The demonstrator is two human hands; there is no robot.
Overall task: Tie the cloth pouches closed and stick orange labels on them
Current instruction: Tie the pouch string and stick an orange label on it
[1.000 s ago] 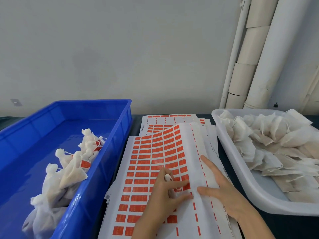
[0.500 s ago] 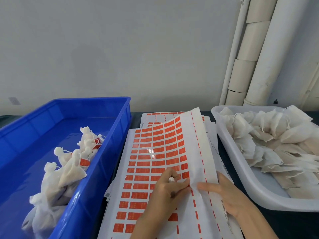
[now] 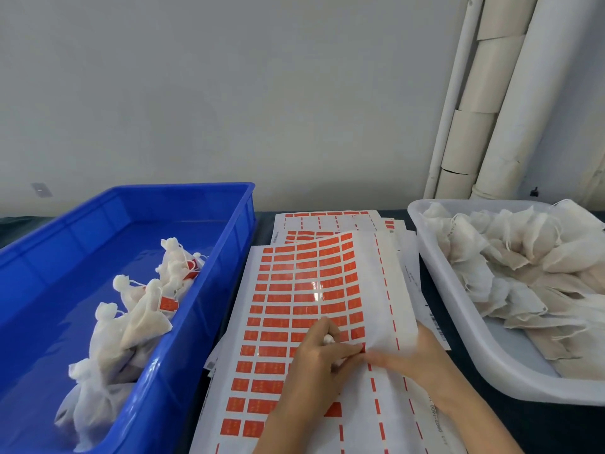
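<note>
The top sheet of orange labels (image 3: 304, 290) lies on a stack between the two bins, its right margin curled upward. My left hand (image 3: 314, 362) rests on the sheet and pinches an orange label (image 3: 361, 347) at the right edge of the printed block. A small white piece shows between its fingers. My right hand (image 3: 422, 358) holds the sheet's lifted right margin, with its fingers partly hidden under the paper. Tied, labelled cloth pouches (image 3: 131, 326) lie in the blue bin (image 3: 196, 322). Untied pouches (image 3: 523, 257) fill the white tray (image 3: 474, 342).
More label sheets (image 3: 327, 217) stick out behind the top one on the dark table. White and cream pipes (image 3: 474, 132) run up the wall at the back right. The blue bin stands at the left and the white tray at the right of the sheets.
The sheet's right margin has risen and curled over my right hand, which went from lying flat on it to holding it. My left fingers moved right to the label at the block's edge.
</note>
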